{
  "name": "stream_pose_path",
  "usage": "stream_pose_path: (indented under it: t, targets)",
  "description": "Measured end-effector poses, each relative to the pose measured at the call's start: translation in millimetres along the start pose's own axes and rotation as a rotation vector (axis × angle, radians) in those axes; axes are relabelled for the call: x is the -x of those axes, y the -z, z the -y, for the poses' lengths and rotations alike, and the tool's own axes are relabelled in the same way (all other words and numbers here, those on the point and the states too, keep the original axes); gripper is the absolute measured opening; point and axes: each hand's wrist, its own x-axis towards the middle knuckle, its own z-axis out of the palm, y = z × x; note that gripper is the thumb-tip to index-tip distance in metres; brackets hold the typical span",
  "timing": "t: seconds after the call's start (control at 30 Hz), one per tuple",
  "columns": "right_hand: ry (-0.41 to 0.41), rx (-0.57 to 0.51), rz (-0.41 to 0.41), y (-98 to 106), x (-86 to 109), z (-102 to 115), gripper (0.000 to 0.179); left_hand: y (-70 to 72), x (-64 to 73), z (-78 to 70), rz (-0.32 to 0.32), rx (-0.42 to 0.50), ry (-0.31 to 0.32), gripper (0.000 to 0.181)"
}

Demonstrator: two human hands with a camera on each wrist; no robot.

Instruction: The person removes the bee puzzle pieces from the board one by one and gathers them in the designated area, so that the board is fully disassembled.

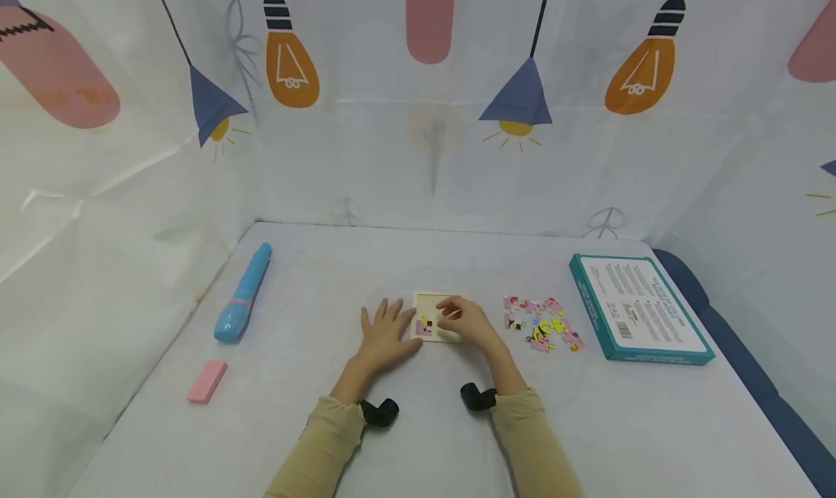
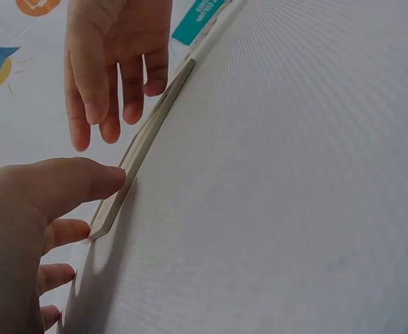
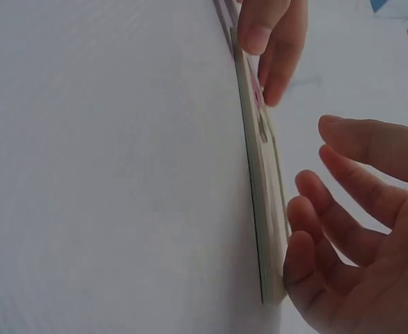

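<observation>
A shallow cream puzzle tray (image 1: 424,305) lies flat on the white table, a few coloured pieces (image 1: 424,326) set in its lower left corner. My left hand (image 1: 387,336) rests at the tray's left side with fingers spread; its thumb touches the edge in the left wrist view. Over the tray's right part hovers my right hand (image 1: 469,324), its fingers loosely bent. The right wrist view shows a gap between that thumb and the fingertips, with nothing in it. To the right lie several loose jigsaw pieces (image 1: 541,325), pink, yellow and black.
A teal and white box (image 1: 643,308) lies at the right, beyond the loose pieces. On the left are a blue microphone-shaped object (image 1: 243,295) and a small pink block (image 1: 207,381). White printed cloth (image 1: 392,164) hangs behind and beside the table.
</observation>
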Motion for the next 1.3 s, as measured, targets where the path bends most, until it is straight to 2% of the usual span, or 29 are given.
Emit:
stream_pose_path:
  t: [0.3, 0.47, 0.6, 0.73, 0.93, 1.13, 1.3]
  targets:
    - [0.011, 0.233, 0.108, -19, -5.7, 10, 0.042, 0.5, -0.5, 0.8, -0.002, -0.008, -0.008, 0.060]
    - [0.007, 0.271, 0.111, -23, -5.4, 15, 0.039, 0.7, -1.3, 1.6, -0.003, -0.018, -0.008, 0.059]
    - [0.019, 0.207, 0.063, -23, -5.5, 17, 0.034, 0.8, -1.7, 1.3, -0.001, -0.014, -0.009, 0.059]
    - [0.023, 0.098, 0.036, -23, -4.7, 18, 0.027, 1.4, -1.3, 0.7, 0.006, -0.004, -0.009, 0.059]
    - [0.028, 0.036, 0.027, -15, -3.1, 13, 0.020, 1.2, -0.7, 0.9, 0.015, -0.012, -0.001, 0.059]
    - [-0.080, -0.132, 0.051, 20, 4.6, -3, 0.021, 0.6, -0.1, 0.6, 0.030, -0.007, 0.009, 0.061]
    - [-0.180, -0.107, 0.040, 56, 16.7, -21, 0.025, -0.3, 0.2, 1.1, 0.027, -0.007, 0.012, 0.061]
